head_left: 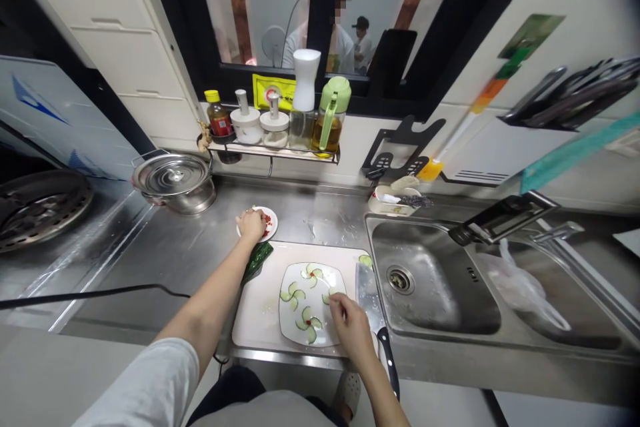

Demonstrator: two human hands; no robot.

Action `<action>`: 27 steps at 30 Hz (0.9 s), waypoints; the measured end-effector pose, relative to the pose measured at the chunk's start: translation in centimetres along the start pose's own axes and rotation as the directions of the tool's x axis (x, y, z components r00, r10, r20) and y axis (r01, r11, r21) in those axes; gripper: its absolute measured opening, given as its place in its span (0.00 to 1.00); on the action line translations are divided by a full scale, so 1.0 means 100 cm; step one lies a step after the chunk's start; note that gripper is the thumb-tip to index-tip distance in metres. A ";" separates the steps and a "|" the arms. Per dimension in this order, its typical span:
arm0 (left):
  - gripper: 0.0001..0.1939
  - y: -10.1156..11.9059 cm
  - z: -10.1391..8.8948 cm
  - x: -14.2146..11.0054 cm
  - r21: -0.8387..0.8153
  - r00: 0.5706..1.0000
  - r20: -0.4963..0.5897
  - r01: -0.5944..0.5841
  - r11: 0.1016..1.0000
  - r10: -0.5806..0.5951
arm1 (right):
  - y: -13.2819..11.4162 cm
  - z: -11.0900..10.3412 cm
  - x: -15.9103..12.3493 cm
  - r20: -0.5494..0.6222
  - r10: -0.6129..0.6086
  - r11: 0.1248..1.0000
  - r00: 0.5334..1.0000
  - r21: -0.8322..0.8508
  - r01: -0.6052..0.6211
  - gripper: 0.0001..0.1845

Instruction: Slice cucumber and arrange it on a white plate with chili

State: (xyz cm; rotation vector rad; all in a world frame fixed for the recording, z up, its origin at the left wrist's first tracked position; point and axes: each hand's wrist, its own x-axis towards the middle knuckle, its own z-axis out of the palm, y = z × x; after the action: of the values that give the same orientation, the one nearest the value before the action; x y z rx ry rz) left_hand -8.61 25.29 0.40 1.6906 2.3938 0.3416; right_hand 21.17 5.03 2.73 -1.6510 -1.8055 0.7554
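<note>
My left hand [251, 224] reaches to a small white dish [271, 223] with red bits on the steel counter, its fingers curled down over the dish; what they hold is hidden. My right hand [349, 322] rests at the right edge of a square white plate [293, 320] on a white cutting board [255, 317], fingers pinched by a cucumber slice. Cucumber slices [311, 271] arranged as small flowers with red centres lie on the plate. A cucumber piece [257, 257] lies at the board's left. A cleaver [369, 293] lies to the right of the plate.
A steel sink [430, 293] sits at right with a faucet [505, 217] and a plastic bag [525, 287]. A lidded pot [175, 180] stands at the back left. A condiment shelf [273, 147] holds bottles and jars. People show through the window behind.
</note>
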 end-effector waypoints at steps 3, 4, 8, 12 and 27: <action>0.12 0.001 0.004 0.003 0.012 1.000 0.002 -0.018 1.000 0.018 | 0.001 -0.002 0.002 -0.004 0.005 1.000 1.000 -0.006 -0.005 0.18; 0.12 0.001 0.005 0.004 0.022 1.000 0.008 -0.027 0.999 0.026 | 0.002 -0.002 0.003 -0.004 0.008 1.000 1.000 -0.006 -0.008 0.18; 0.12 -0.004 0.009 0.007 0.048 0.998 0.040 -0.059 0.997 0.057 | 0.003 -0.003 0.003 -0.003 0.013 1.000 1.000 -0.005 -0.013 0.17; 0.11 -0.007 0.009 0.007 0.045 0.998 0.044 -0.048 0.998 0.046 | 0.003 -0.001 0.003 0.001 0.014 1.000 1.000 -0.008 -0.014 0.18; 0.10 -0.014 0.001 -0.017 -0.796 0.980 0.120 0.189 0.574 -0.156 | -0.003 0.003 0.005 0.025 -0.007 1.000 1.000 0.004 0.007 0.16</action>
State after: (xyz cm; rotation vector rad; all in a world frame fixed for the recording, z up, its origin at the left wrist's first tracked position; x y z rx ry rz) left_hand -9.31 23.28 -0.05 0.9926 1.8450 1.1479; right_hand 20.65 5.49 2.78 -1.6388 -1.8249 0.7788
